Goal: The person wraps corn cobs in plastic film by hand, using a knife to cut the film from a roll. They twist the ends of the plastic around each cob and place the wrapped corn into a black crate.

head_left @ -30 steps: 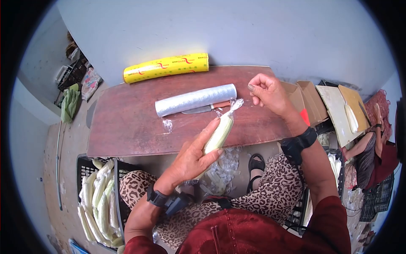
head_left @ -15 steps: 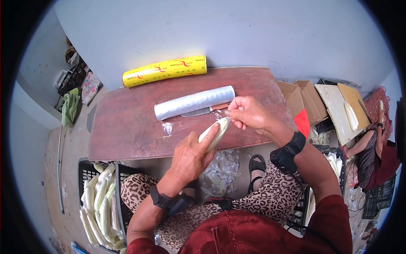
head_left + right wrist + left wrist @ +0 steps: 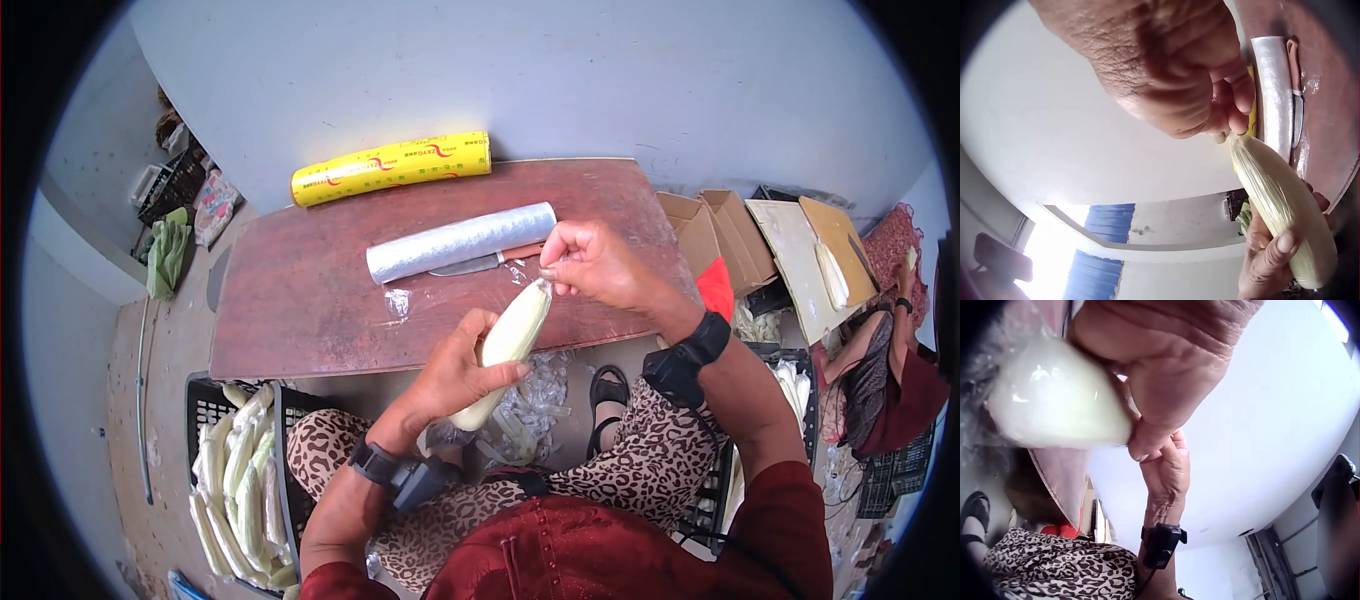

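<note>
A long, pale green-white vegetable (image 3: 514,332) is wrapped in clear plastic film and tapers to a gathered tip. My left hand (image 3: 462,368) grips it around the body, tilted over the table's front edge. With thumb and fingers, my right hand (image 3: 597,268) pinches the film at the upper tip. The right wrist view shows the film pulled into creases below those fingertips (image 3: 1239,122), and the left thumb (image 3: 1275,253) lying along the vegetable. Seen from the left wrist, the rounded lower end (image 3: 1041,400) is smooth and shiny under film.
On the brown table (image 3: 290,290) lie a roll of clear film (image 3: 460,242), a knife (image 3: 470,266) and a yellow printed roll (image 3: 390,168). A black crate (image 3: 285,440) at left holds several wrapped vegetables. Plastic scraps (image 3: 535,400) cover the floor. Another person (image 3: 890,370) sits at far right.
My right hand came down and left to the vegetable's tip, and its fingers took hold of the gathered film. My left hand turned the vegetable, so more of its lower end shows.
</note>
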### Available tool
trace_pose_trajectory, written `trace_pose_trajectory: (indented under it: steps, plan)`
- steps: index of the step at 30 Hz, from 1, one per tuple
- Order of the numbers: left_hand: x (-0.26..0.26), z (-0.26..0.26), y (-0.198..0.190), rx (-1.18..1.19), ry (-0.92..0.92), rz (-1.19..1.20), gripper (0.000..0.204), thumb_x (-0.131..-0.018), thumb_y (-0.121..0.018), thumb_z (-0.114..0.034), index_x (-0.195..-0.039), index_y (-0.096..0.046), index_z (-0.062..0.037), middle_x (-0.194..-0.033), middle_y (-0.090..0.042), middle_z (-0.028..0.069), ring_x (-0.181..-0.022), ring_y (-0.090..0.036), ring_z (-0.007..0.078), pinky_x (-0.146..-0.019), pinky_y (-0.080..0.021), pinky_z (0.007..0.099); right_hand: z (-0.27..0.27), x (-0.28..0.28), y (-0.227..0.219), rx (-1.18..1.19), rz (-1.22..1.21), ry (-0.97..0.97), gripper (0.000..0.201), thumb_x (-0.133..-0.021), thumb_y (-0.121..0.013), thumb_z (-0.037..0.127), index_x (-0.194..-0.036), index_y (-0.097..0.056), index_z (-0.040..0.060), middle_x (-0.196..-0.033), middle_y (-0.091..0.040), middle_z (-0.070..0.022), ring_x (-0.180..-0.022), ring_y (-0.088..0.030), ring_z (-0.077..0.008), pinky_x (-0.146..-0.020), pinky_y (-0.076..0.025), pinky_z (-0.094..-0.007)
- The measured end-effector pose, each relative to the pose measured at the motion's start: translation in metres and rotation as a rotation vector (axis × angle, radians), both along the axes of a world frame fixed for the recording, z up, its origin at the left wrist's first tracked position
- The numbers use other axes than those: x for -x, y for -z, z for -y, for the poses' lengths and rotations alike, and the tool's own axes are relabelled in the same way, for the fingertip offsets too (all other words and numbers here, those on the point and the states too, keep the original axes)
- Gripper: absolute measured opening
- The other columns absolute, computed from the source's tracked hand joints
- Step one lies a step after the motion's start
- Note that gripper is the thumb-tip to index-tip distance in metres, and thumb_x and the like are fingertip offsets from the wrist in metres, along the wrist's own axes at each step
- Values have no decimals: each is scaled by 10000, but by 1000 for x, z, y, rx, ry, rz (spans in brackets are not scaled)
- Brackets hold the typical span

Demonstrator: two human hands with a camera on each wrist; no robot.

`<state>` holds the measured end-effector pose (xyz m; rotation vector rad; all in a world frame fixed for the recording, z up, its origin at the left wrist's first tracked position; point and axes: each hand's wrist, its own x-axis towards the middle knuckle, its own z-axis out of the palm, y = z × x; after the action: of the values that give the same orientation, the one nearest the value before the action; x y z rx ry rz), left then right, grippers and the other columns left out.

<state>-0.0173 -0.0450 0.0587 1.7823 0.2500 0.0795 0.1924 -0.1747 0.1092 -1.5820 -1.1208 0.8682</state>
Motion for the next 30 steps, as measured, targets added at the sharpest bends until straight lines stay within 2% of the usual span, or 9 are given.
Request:
trace_pose_trajectory:
  steps: [4, 7, 10, 13, 16, 19, 22, 28, 30]
  plan:
    - [-4, -3, -2, 313, 95, -54, 525, -859, -745, -225, -1271, -465, -59, -1080, -578, 22, -997, -546, 115, -885, -450, 273, 0, 1, -6, -101, -28, -16, 79, -898, -597, -26, -953, -561, 19, -832, -584, -8, -693, -585, -53, -620, -513, -203]
    - [-4, 0, -9, 480, 111, -40, 553, -899, -695, -221, -1352, -426, -55, -1134, -587, 29, -1053, -546, 122, -941, -431, 280, 0, 0, -6, -116, -44, -15, 86, -896, -597, -31, -962, -562, 13, -838, -582, -7, -697, -585, -49, -631, -516, -198]
    - [-4, -2, -2, 578, 162, -14, 532, -939, -633, -216, -1390, -395, -62, -1160, -583, 46, -1032, -564, 115, -899, -462, 273, 1, -3, -5, -131, -63, -20, 87, -897, -599, -28, -968, -566, 10, -844, -583, -8, -706, -585, -48, -642, -517, -196]
    - [-5, 0, 0, 613, 179, -13, 566, -930, -644, -282, -1383, -388, -59, -1168, -572, 46, -1054, -549, 124, -903, -455, 280, 3, -2, -8, -149, -69, -32, 89, -898, -599, -27, -974, -568, 7, -850, -586, -10, -722, -584, -48, -657, -519, -199]
    - [-4, 7, -10, 525, 165, -18, 644, -877, -705, -342, -1349, -385, -44, -1135, -555, 58, -1063, -530, 140, -888, -458, 294, 4, 3, -10, -124, -33, -38, 83, -897, -601, -26, -969, -574, 5, -859, -590, -13, -742, -581, -49, -668, -520, -205]
    - [-8, 10, 6, 314, 91, -49, 672, -823, -757, -378, -1279, -398, -39, -1086, -536, 69, -1055, -512, 151, -868, -463, 308, 3, 5, -4, -126, -7, -56, 72, -896, -605, -28, -956, -583, 5, -871, -594, -15, -758, -581, -53, -675, -521, -211]
    - [-11, 10, 6, 231, 25, -89, 649, -804, -779, -361, -1230, -403, -48, -1041, -532, 70, -993, -529, 148, -847, -469, 304, 1, 5, -2, -147, 45, -40, 66, -892, -607, -33, -942, -591, 7, -878, -597, -15, -772, -583, -58, -680, -521, -216]
    - [-12, 8, 2, 441, 70, -89, 522, -840, -752, -297, -1201, -461, -57, -1053, -552, 48, -896, -551, 110, -815, -471, 289, 3, 3, -4, -181, 9, -75, 71, -886, -607, -45, -937, -592, 2, -875, -601, -16, -782, -583, -61, -683, -516, -220]
    - [-12, 6, 6, 461, 94, -69, 496, -861, -732, -298, -1210, -474, -58, -1076, -561, 45, -917, -558, 108, -829, -473, 290, 3, 4, -5, -179, 24, -82, 73, -883, -609, -47, -935, -592, 1, -872, -604, -16, -779, -582, -59, -682, -511, -218]
